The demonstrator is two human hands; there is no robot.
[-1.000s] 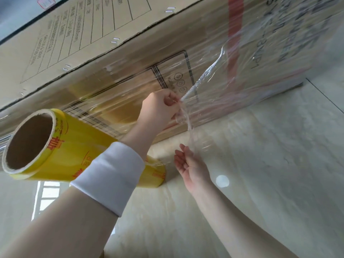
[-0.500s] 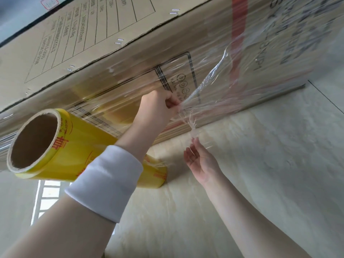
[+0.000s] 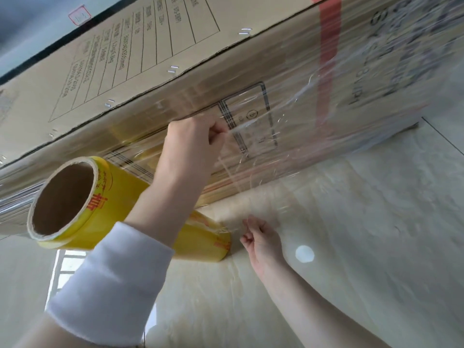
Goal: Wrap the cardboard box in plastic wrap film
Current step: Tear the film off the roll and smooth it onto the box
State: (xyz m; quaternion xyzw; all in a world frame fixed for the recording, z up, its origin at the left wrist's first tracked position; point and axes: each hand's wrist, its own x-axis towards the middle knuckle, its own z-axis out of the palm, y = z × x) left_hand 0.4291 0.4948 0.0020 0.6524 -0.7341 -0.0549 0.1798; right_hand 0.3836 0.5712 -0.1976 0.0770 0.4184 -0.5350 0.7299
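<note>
Box: cardboard box lay on the floor, its side wrapped in film.
Left to do: likely tearing and smoothing the loose end.
Left hand: gripped film against the box.
Right hand: curled fingers pinched the film's lower edge.
Writing: printed table and the roll's red characters, unreadable.

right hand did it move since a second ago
Yes. The right hand has come down and nearer the end of the yellow roll, its fingers now curled on the plastic film.
</note>
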